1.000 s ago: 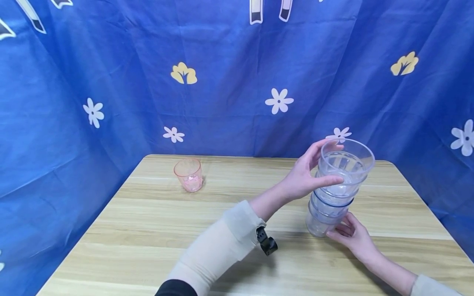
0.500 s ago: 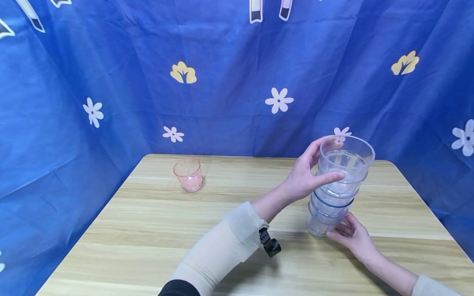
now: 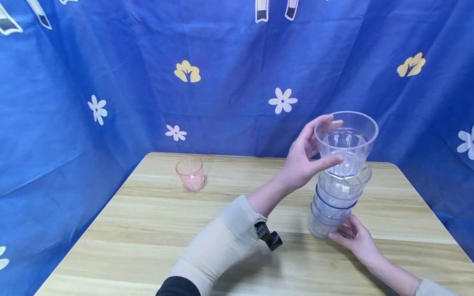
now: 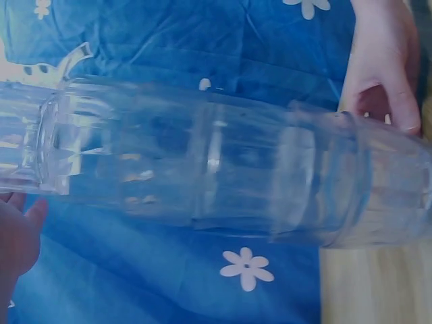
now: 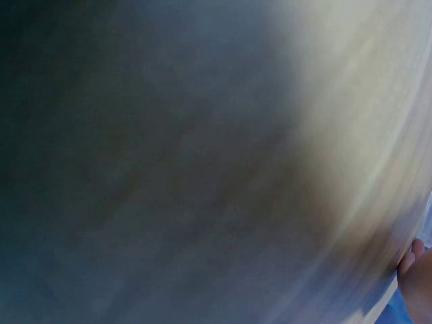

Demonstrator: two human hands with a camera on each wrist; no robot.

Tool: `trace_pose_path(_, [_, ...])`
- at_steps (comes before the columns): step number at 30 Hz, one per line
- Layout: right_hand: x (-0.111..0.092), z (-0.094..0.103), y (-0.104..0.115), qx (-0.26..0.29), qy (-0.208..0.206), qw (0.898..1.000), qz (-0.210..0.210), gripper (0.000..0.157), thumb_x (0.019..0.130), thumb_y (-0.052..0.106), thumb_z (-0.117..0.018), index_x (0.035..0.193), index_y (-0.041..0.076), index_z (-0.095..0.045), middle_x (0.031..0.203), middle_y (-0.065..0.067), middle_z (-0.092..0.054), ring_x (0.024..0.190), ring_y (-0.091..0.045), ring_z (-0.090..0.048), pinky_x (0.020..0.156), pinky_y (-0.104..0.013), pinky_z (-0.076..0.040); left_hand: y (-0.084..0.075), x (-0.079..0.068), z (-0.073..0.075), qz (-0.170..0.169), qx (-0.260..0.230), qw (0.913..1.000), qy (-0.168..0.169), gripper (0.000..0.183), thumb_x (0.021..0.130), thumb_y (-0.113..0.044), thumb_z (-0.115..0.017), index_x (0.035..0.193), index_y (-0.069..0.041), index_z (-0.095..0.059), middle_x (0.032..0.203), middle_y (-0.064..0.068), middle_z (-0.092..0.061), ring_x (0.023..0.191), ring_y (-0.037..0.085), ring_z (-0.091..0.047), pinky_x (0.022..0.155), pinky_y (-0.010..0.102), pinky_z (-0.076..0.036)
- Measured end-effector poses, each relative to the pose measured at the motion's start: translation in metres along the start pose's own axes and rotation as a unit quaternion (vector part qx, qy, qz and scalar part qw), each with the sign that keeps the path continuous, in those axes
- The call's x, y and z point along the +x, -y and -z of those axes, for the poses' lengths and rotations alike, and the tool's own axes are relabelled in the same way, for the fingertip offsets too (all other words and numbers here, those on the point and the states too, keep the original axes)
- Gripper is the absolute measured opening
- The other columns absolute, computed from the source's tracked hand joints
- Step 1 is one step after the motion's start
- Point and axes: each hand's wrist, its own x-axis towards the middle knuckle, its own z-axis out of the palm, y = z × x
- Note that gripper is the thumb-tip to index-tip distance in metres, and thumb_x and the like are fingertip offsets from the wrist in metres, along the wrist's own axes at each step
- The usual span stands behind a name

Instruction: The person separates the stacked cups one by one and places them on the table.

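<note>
My left hand (image 3: 301, 162) grips a clear plastic cup (image 3: 353, 156), thumb on the near side and fingers at the far side by the rim. The cup is raised partway out of a stack of clear cups (image 3: 335, 203), its base still overlapping the mouth of the one below. One rim in the stack looks dark blue. Low on the stack, my right hand (image 3: 359, 242) holds the bottom cup with curled fingers. In the left wrist view the stack (image 4: 243, 169) runs sideways across the picture, with the right hand (image 4: 385, 61) at its base.
A small pink transparent cup (image 3: 190, 176) stands at the back left of the wooden table (image 3: 148, 230). A blue curtain (image 3: 229, 82) with flowers hangs behind and along both sides. The right wrist view shows mostly blurred tabletop (image 5: 351, 135).
My left hand has moved up with the top cup, drawing it partly out of the stack. The right hand stays at the base. The head view has shifted slightly.
</note>
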Motion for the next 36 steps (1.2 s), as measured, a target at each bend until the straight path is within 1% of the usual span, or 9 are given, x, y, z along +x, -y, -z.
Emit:
trace_pose_path(10, [0.0,0.001,-0.001,-0.006,-0.003,1.0,-0.012,0.072,0.077,-0.019,-0.068,0.125,0.031,-0.05,0.115,0.022,-0.06,0.097,-0.001,-0.061,0.081,-0.014,-0.05,-0.015,-0.006,0.025,0.0,-0.025,0.9984,-0.051,0.073,0.079,0.025,-0.058,0.142,0.009,-0.027,0.143,0.029,-0.041,0.13,0.021,-0.046,0.108,0.044,-0.037])
trace_pose_path(15, [0.0,0.001,-0.001,-0.014,-0.005,1.0,-0.017,0.071,0.077,-0.018,-0.068,0.125,0.032,-0.049,0.114,0.022,-0.06,0.096,0.0,-0.06,0.08,-0.014,-0.05,-0.011,-0.021,0.045,0.018,-0.006,0.9958,-0.089,0.072,0.08,0.018,-0.06,0.143,0.006,-0.027,0.143,0.026,-0.042,0.13,0.027,-0.046,0.108,0.04,-0.039])
trace_pose_path(21, [-0.001,0.001,0.0,-0.012,-0.008,1.0,-0.023,0.071,0.077,-0.018,-0.068,0.124,0.032,-0.048,0.113,0.022,-0.061,0.095,0.0,-0.06,0.079,-0.014,-0.05,-0.004,-0.046,0.075,0.047,0.048,0.9904,-0.121,0.073,0.081,0.012,-0.064,0.143,0.003,-0.027,0.144,0.023,-0.043,0.131,0.027,-0.045,0.108,0.038,-0.037])
trace_pose_path(22, [-0.001,0.0,0.0,-0.011,-0.007,1.0,-0.024,0.071,0.077,-0.018,-0.068,0.124,0.032,-0.048,0.113,0.022,-0.061,0.095,0.0,-0.06,0.079,-0.014,-0.05,-0.002,-0.051,0.081,0.053,0.058,0.9891,-0.124,0.074,0.081,0.01,-0.066,0.143,0.002,-0.027,0.144,0.022,-0.043,0.131,0.027,-0.045,0.108,0.037,-0.037])
trace_pose_path(26, [-0.001,0.0,0.001,-0.006,-0.003,1.0,-0.018,0.072,0.077,-0.018,-0.068,0.124,0.032,-0.049,0.113,0.021,-0.061,0.095,-0.001,-0.061,0.08,-0.014,-0.05,0.004,-0.072,0.1,0.078,0.093,0.9823,-0.142,0.085,0.083,-0.028,-0.078,0.143,0.0,-0.026,0.144,0.021,-0.043,0.133,0.03,-0.042,0.109,0.039,-0.036])
trace_pose_path(28, [-0.001,0.0,0.0,-0.005,-0.002,1.0,-0.013,0.072,0.077,-0.019,-0.067,0.125,0.032,-0.049,0.114,0.021,-0.061,0.096,-0.001,-0.061,0.08,-0.014,-0.05,0.007,-0.082,0.109,0.093,0.105,0.9777,-0.156,0.088,0.08,-0.033,-0.08,0.142,-0.001,-0.027,0.144,0.02,-0.044,0.133,0.03,-0.041,0.11,0.041,-0.035])
trace_pose_path(29, [-0.001,0.0,0.0,-0.005,-0.003,1.0,-0.012,0.073,0.077,-0.019,-0.067,0.125,0.033,-0.049,0.114,0.02,-0.061,0.096,-0.001,-0.061,0.08,-0.014,-0.05,0.008,-0.087,0.113,0.101,0.113,0.9748,-0.163,0.087,0.08,-0.032,-0.08,0.142,-0.001,-0.027,0.143,0.019,-0.044,0.133,0.03,-0.041,0.11,0.041,-0.034])
trace_pose_path(33, [-0.001,0.0,-0.001,0.001,-0.003,1.0,-0.01,0.074,0.076,-0.02,-0.067,0.125,0.033,-0.05,0.114,0.02,-0.061,0.097,-0.001,-0.061,0.08,-0.014,-0.051,0.014,-0.105,0.128,0.133,0.132,0.9631,-0.193,0.076,0.08,0.006,-0.072,0.141,0.001,-0.027,0.143,0.021,-0.044,0.133,0.029,-0.041,0.112,0.041,-0.031])
trace_pose_path(36, [-0.001,0.001,-0.002,0.011,-0.002,1.0,-0.01,0.075,0.076,-0.021,-0.066,0.125,0.033,-0.05,0.114,0.019,-0.062,0.097,-0.001,-0.061,0.078,-0.015,-0.052,0.02,-0.117,0.138,0.159,0.156,0.952,-0.21,0.079,0.079,0.011,-0.072,0.143,0.001,-0.026,0.143,0.022,-0.043,0.134,0.03,-0.04,0.112,0.041,-0.031])
